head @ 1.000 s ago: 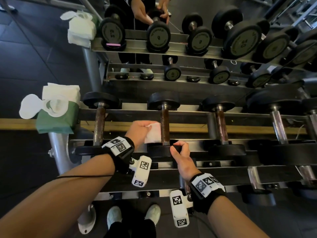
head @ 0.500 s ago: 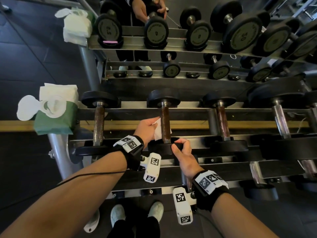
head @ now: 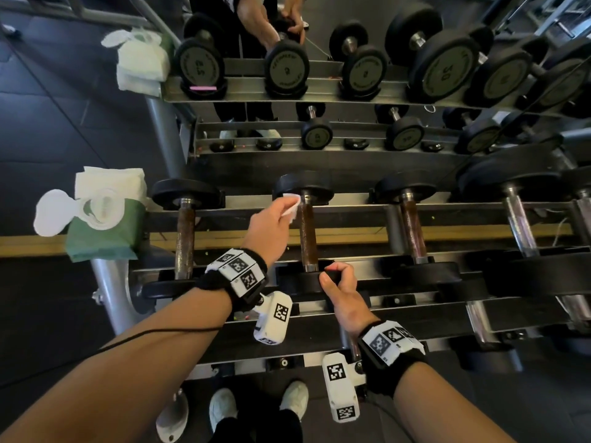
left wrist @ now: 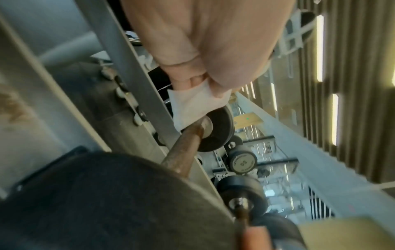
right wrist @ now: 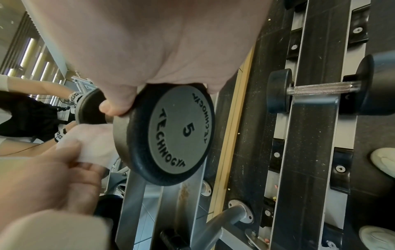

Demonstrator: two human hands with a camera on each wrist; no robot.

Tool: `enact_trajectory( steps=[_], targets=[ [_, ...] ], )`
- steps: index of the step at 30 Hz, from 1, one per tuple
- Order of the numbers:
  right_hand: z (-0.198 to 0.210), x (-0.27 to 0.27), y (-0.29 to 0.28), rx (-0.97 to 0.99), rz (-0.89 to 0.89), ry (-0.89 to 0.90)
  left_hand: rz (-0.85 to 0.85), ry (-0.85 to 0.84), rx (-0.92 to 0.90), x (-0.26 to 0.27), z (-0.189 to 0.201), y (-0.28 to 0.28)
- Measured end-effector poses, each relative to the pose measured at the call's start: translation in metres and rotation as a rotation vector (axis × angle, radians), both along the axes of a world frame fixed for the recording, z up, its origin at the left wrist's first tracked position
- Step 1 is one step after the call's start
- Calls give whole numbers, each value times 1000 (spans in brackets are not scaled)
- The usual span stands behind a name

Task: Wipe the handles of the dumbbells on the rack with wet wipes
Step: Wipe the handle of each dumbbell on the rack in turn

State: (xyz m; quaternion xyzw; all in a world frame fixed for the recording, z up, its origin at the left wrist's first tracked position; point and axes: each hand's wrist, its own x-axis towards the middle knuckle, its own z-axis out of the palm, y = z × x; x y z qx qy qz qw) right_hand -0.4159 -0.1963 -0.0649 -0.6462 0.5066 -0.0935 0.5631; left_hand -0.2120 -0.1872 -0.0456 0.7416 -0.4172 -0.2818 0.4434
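Observation:
A small dumbbell with a rusty brown handle [head: 307, 233] lies second from the left on the rack's near tier. My left hand [head: 281, 215] pinches a white wet wipe [head: 291, 208] against the far end of that handle, close to the far weight head. In the left wrist view the wipe [left wrist: 192, 104] hangs from my fingers and touches the rusty handle [left wrist: 183, 150]. My right hand [head: 339, 281] grips the rim of the near weight head [head: 303, 279], the disc marked 5 [right wrist: 177, 133].
A green pack of wet wipes [head: 102, 225] with its lid open sits on the rack's left end. Neighbouring dumbbells [head: 185, 238] [head: 412, 231] lie either side. A mirror behind shows heavier dumbbells [head: 443, 73] on upper tiers. My shoes [head: 256, 407] stand below.
My left hand has slid the wipe along the handle from its near end up to the far end by the far head. The right hand has kept its hold on the near head.

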Motion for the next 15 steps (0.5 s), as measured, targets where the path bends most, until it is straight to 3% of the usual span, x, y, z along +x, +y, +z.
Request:
enact_trajectory(
  steps=[4, 9, 15],
  targets=[
    [1, 0, -1, 25, -12, 28, -352, -194, 168, -4, -11, 1],
    [2, 2, 0, 31, -34, 24, -563, -395, 232, 5, -16, 14],
    [7, 3, 2, 22, -35, 34, -745, -470, 287, 13, -20, 34]
  ],
)
